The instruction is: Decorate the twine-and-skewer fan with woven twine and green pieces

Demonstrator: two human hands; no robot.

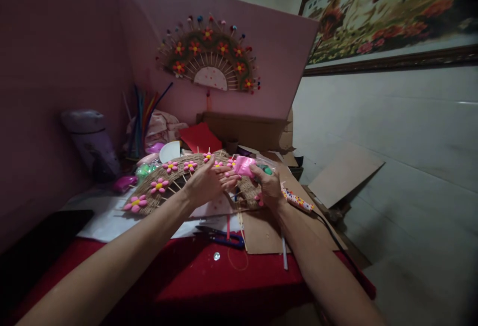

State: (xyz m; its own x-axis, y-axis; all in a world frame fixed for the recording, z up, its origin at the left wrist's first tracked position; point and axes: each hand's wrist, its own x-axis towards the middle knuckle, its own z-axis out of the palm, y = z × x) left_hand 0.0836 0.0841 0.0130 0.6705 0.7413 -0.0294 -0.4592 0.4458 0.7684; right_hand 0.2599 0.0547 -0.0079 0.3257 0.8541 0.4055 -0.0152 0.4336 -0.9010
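The person's bare left hand [211, 181] covers part of the brown twine-wrapped, pink-flowered fan [180, 170]; the bare right hand [268, 186] hides one end of the white flower-patterned corded tool [298, 200]; the dark-framed colourful painting [392, 22] runs past the right edge, its corner marks illegible

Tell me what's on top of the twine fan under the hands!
Pink-and-yellow flowers sit on the twine fan. The left hand, right hand and pink packet hide parts of it, so anything behind them can't be seen.
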